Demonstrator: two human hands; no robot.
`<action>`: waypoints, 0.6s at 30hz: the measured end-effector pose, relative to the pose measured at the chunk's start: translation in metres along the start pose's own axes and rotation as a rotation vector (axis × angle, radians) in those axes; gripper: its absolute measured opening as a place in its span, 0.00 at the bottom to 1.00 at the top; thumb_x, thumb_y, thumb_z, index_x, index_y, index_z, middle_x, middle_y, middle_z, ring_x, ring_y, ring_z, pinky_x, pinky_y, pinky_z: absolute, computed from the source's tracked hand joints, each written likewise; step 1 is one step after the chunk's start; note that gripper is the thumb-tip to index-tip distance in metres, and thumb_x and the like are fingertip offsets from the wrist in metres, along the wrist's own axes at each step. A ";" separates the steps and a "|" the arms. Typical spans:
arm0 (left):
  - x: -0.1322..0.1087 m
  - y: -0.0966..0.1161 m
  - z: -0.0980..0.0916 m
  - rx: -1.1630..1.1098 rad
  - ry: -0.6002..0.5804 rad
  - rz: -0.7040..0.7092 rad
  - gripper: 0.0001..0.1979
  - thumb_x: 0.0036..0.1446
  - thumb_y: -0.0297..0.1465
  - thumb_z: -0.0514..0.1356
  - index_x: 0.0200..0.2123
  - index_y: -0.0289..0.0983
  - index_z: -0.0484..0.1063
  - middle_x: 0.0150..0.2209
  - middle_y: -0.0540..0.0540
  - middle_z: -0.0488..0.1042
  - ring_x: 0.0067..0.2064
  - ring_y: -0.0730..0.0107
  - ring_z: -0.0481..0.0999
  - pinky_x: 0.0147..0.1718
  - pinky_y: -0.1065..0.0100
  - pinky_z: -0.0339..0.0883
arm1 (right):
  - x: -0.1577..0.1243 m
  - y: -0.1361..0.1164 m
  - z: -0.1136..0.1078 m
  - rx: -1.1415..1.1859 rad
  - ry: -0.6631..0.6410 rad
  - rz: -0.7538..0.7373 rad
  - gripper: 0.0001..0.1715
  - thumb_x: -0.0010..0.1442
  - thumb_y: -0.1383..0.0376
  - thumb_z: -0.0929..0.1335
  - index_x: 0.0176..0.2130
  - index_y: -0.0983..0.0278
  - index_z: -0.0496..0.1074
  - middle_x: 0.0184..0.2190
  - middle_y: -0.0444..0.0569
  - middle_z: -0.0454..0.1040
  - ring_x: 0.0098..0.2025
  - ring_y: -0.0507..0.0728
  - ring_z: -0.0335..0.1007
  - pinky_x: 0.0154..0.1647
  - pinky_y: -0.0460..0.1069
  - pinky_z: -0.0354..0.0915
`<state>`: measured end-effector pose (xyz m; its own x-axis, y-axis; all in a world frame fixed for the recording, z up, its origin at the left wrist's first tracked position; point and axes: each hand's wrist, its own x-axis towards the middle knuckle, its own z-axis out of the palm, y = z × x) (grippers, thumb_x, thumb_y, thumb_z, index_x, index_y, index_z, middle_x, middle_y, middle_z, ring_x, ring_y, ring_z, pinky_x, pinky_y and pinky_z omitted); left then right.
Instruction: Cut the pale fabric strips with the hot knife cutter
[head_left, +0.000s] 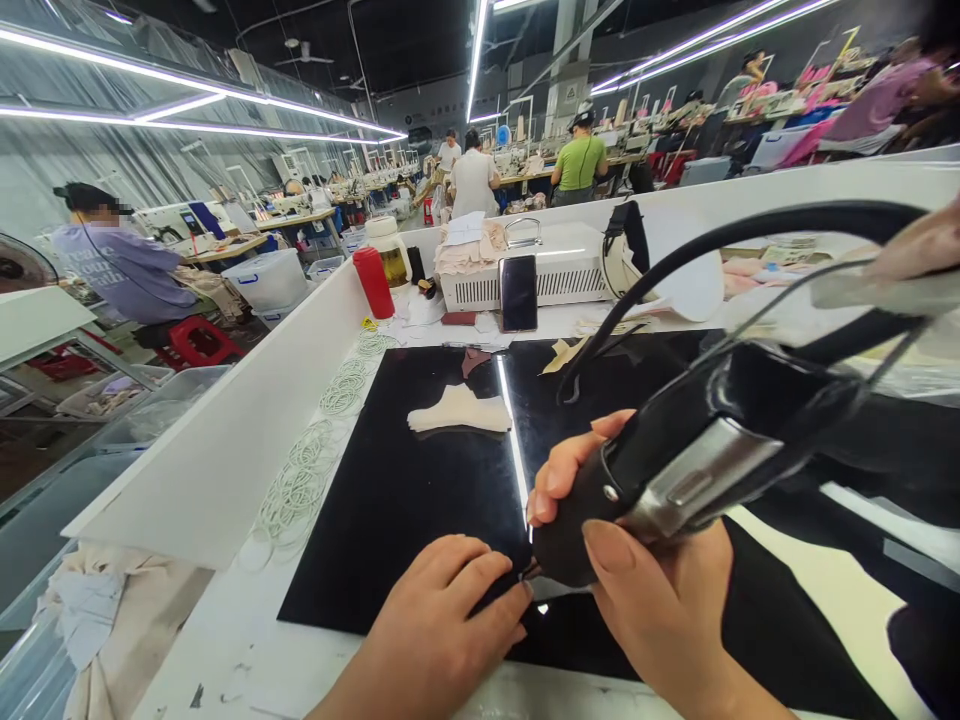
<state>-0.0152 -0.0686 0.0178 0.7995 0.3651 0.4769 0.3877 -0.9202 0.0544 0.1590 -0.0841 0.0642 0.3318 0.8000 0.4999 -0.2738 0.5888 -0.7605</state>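
My right hand [667, 590] is closed around the front of a black hand tool with a silver side plate [697, 475]. A thick black hose and a thinner cable run off its back toward the upper right. The tool's narrow tip points down left, beside the fingertips of my left hand [457, 610]. Those fingers are bent and pressed together low over a glossy black board [405, 500]; whatever lies under them is hidden. Farther back on the board rests a flat cream cut piece [459, 410]. A smaller brown piece [475, 361] lies behind it.
Pale green cord loops [300, 480] lie along the board's left side. Behind it stand a phone [518, 293], a white vented box [559, 265], a red cup [373, 283] and a jug [388, 250]. A white partition [247, 430] borders the table. Co-workers sit beyond.
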 end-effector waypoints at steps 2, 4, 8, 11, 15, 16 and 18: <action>0.000 0.001 0.001 0.005 0.003 -0.004 0.09 0.72 0.29 0.57 0.47 0.36 0.77 0.44 0.43 0.79 0.46 0.63 0.79 0.47 0.61 0.78 | 0.000 0.001 0.000 0.009 0.008 -0.005 0.20 0.64 0.57 0.75 0.52 0.56 0.67 0.34 0.43 0.73 0.30 0.53 0.71 0.28 0.49 0.74; 0.000 0.001 0.002 -0.002 0.001 -0.003 0.09 0.71 0.29 0.57 0.48 0.35 0.77 0.44 0.43 0.79 0.46 0.63 0.79 0.47 0.62 0.78 | -0.001 0.001 -0.001 0.002 0.007 -0.010 0.19 0.65 0.58 0.74 0.52 0.56 0.67 0.34 0.43 0.73 0.30 0.53 0.71 0.28 0.50 0.74; -0.001 0.001 0.002 -0.053 -0.008 -0.021 0.09 0.71 0.29 0.58 0.48 0.36 0.77 0.45 0.43 0.80 0.48 0.62 0.79 0.49 0.61 0.78 | -0.002 0.000 -0.003 -0.054 -0.005 0.002 0.15 0.67 0.60 0.72 0.52 0.53 0.68 0.34 0.43 0.73 0.30 0.54 0.72 0.29 0.51 0.73; -0.005 -0.002 0.001 -0.143 -0.028 -0.089 0.10 0.72 0.31 0.57 0.51 0.39 0.77 0.48 0.44 0.79 0.51 0.61 0.78 0.51 0.61 0.77 | -0.001 0.000 -0.004 -0.038 -0.004 0.037 0.16 0.66 0.59 0.73 0.51 0.53 0.68 0.34 0.43 0.72 0.30 0.54 0.71 0.27 0.50 0.72; -0.008 -0.008 -0.001 -0.308 -0.014 -0.191 0.09 0.72 0.30 0.57 0.49 0.39 0.77 0.49 0.45 0.80 0.52 0.64 0.78 0.54 0.63 0.75 | -0.002 0.001 -0.004 -0.008 0.032 0.033 0.19 0.63 0.57 0.75 0.50 0.54 0.68 0.32 0.41 0.73 0.29 0.53 0.71 0.29 0.50 0.72; -0.008 -0.009 -0.001 -0.337 -0.007 -0.204 0.08 0.72 0.29 0.57 0.49 0.39 0.77 0.48 0.45 0.80 0.51 0.64 0.78 0.54 0.64 0.75 | -0.002 0.000 -0.004 -0.005 0.030 0.031 0.20 0.63 0.57 0.75 0.50 0.54 0.68 0.32 0.41 0.73 0.29 0.53 0.71 0.30 0.50 0.72; -0.007 -0.011 0.000 -0.370 -0.003 -0.217 0.08 0.71 0.28 0.57 0.48 0.38 0.76 0.47 0.45 0.80 0.51 0.64 0.78 0.54 0.64 0.74 | -0.003 0.000 -0.003 0.010 0.019 0.034 0.20 0.63 0.56 0.75 0.51 0.54 0.68 0.32 0.41 0.73 0.29 0.53 0.71 0.31 0.50 0.72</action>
<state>-0.0251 -0.0611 0.0138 0.7192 0.5556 0.4173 0.3569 -0.8106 0.4642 0.1614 -0.0868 0.0618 0.3395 0.8171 0.4659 -0.2939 0.5627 -0.7727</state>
